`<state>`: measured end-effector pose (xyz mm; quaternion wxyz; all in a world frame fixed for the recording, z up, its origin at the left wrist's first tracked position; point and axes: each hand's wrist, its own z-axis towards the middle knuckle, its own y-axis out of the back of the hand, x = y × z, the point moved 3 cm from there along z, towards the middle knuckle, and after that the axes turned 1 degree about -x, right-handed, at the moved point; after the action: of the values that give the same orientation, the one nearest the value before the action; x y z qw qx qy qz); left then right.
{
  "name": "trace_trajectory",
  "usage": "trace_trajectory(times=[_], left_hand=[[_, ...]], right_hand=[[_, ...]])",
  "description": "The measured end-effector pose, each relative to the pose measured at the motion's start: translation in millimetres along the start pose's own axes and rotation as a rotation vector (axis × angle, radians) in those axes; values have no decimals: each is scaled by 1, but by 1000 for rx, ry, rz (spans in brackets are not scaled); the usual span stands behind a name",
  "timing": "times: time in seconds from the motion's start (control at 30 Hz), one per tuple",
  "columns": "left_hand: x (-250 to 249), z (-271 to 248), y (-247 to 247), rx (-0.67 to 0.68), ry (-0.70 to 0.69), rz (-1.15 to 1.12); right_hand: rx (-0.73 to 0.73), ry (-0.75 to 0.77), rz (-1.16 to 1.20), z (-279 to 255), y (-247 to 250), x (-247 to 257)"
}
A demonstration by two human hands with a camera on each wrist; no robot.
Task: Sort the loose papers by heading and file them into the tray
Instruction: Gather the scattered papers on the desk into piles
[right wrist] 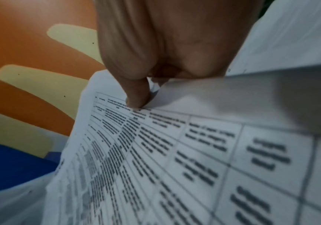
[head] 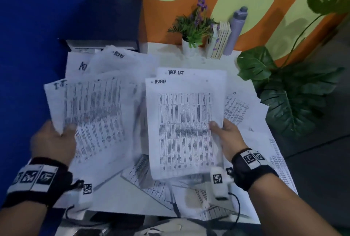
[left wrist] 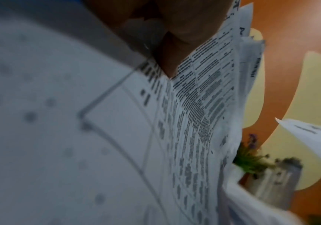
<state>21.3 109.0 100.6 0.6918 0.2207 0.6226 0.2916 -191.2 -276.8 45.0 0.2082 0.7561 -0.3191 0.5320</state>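
— Left hand [head: 55,141]?
— Pinching the I.T. sheet [head: 91,107] by its near left corner, thumb [head: 69,128] on top, other fingers hidden underneath. Lifted and tilted, heading at the far end. Blurred; possibly more than one sheet in that pinch, hard to tell.

— And the right hand [head: 229,137]?
— Pinching the ADMIN sheet [head: 185,122] at its right edge, thumb [right wrist: 136,94] pressed on the printed table. Held with a TASK LIST sheet [head: 189,73] right behind it, peeking out past the far edge. Long axis running straight away from the wrist, heading farthest off.

— Rest of the loose papers [head: 117,61]?
— Scattered on the table [head: 214,61] beneath and between both hands, overlapping every which way. More ADMIN headings just beyond the left hand; another I.T. page flat to the outside of the right hand.

— Where to file?
— Most likely the tray [head: 111,20], the dark box directly beyond the left hand, past the heap, against the wall. Well off to the far left of the right hand.

— So nearer to which?
— The left, plainly. Straight reach forward along the sheet's own long axis. For the right, a diagonal crossing over the pile and in front of the left hand's sheet.

— Worth minding?
— Mixed headings in the right pinch: ADMIN over TASK LIST, probably needing separation before filing. Thin paper, floppy from a one-corner hold, apt to snag on the heap.
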Motion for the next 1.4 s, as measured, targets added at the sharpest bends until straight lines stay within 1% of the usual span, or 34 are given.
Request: trace_trajectory(times=[0.03, 0.13, 0.27, 0.33, 0.4, 0.43, 0.47, 0.53, 0.57, 0.6, 0.63, 0.7, 0.77, 0.8, 0.83, 0.87, 0.93, 1.0, 1.07, 1.13, 1.2, 1.27, 1.33, 1.4], left_hand=[[-9, -5, -8, 32, 43, -73], [-40, -30, -40, 178, 57, -220], [-66, -69, -91, 454, 90, -376], [-68, -87, -118, 618, 154, -476], [-65, -98, -145, 733, 217, -472], [-65, -102, -156, 766, 236, -408], [-62, -106, -167, 787, 300, -363], [-56, -115, -187, 841, 434, -359], [-56, -120, -194, 878, 395, -329], [-57, -125, -200, 921, 297, -266], [-55, -129, -206, 944, 211, -186], [-49, -135, -214, 924, 138, -100], [-48, -139, -219, 892, 122, -64], [-49, -138, -220, 876, 117, -46], [-50, -138, -222, 865, 114, -37], [-51, -138, -222, 852, 118, -35], [-51, -134, -219, 822, 123, -38], [-45, -127, -217, 792, 145, -54], [-39, -118, -211, 743, 178, -94], [-31, -108, -203, 685, 224, -130], [-23, -98, -195, 629, 243, -141], [-10, -88, -189, 595, 264, -125], [4, -81, -184, 574, 299, -122], [17, -76, -183, 566, 332, -146]], right_hand=[[23, -4, 28, -2, -3, 0], [46, -30, 76, -9, -11, -3], [13, -38, 85, -17, -4, -13], [-14, -61, 54, -19, 10, -21], [-61, -101, 20, -19, 28, -31], [-96, -117, -19, -19, 38, -37], [-131, -132, -78, -17, 47, -44], [-138, -139, -184, -17, 60, -53], [-132, -128, -230, -16, 66, -59], [-143, -117, -307, -16, 73, -60], [-189, -93, -393, -15, 81, -61], [-407, -101, -649, -14, 106, -61], [-663, -259, -865, -21, 133, -61], [-738, -355, -884, -27, 146, -62], [-757, -431, -863, -31, 156, -65], [-744, -483, -829, -34, 164, -70], [-720, -518, -792, -31, 173, -77], [-756, -466, -735, -24, 178, -77], [-752, -335, -609, -14, 177, -69], [-739, -190, -572, -6, 172, -50], [-779, -79, -588, 2, 167, -27], [-815, -15, -683, 8, 163, -2], [-803, 96, -809, 19, 159, 18], [-776, 161, -790, 36, 155, 31]])
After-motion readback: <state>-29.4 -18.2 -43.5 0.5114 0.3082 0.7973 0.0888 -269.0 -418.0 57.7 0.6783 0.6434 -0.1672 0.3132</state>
